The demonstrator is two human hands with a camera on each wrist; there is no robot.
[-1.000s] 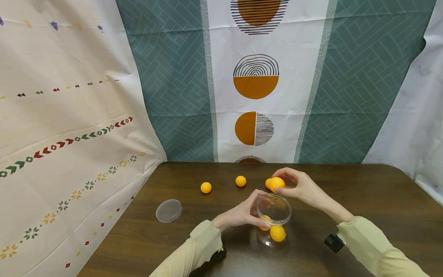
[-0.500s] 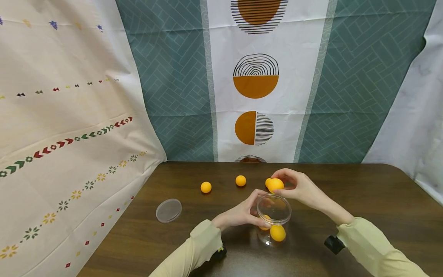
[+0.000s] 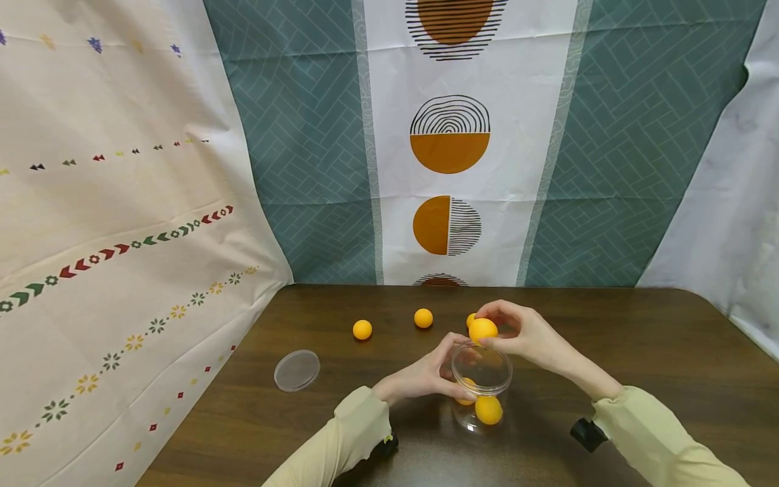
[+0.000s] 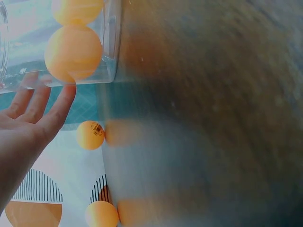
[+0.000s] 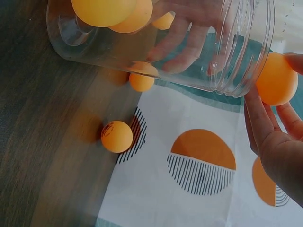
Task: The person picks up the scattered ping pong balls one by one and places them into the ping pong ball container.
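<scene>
Two balls (image 3: 489, 410) inside the jar (image 3: 487, 391), lid (image 3: 296, 370) to its left

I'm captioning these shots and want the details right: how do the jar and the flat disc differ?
The jar is tall and hollow, while the disc is thin and lies flat. The jar has orange balls inside; the disc bears nothing. The left hand grips the jar, but neither hand touches the disc. Both are round, colourless and on the table.
</scene>
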